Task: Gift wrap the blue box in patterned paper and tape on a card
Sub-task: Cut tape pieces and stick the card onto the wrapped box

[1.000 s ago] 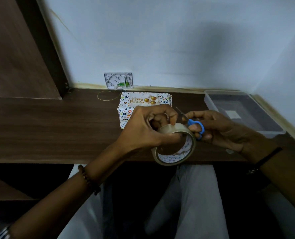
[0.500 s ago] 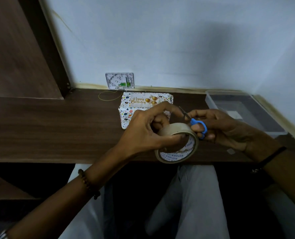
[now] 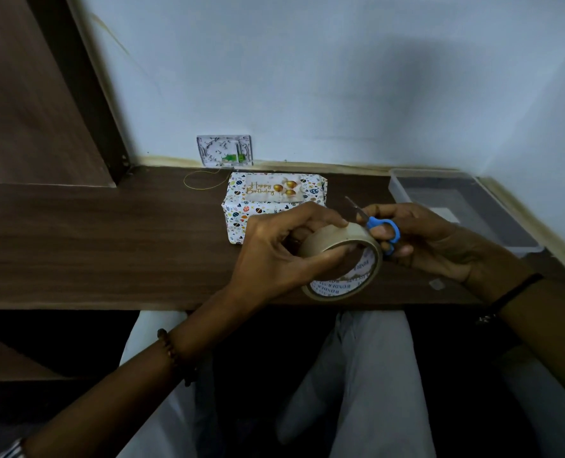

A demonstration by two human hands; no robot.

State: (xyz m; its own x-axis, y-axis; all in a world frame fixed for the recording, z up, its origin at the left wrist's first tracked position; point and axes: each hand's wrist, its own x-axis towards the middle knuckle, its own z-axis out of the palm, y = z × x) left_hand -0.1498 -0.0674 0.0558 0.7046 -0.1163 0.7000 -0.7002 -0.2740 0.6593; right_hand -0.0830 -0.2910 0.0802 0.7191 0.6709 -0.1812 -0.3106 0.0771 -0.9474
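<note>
box (image 3: 251, 214) is fully wrapped in patterned paper, sits on the table (image 3: 109, 242) toward the back wall, card (image 3: 269, 188) lying flat on its top face; can't tell if any tape holds the card yet

judging by that, wrap is done and we're on the card-taping step, cutting a strip

tape roll (image 3: 335, 238) is held off the table, in front of and right of the box, apart from it

left hand (image 3: 271, 256) grips the roll, thumb across the outer band, index tip at the top edge, probably on the loose end

right hand (image 3: 430, 241) holds the scissors (image 3: 382, 226), fingers through the blue loops, blades pointing up-left just beside the roll; blades look closed

next: peel a short length, snip it, carry it back to a card edge
</note>
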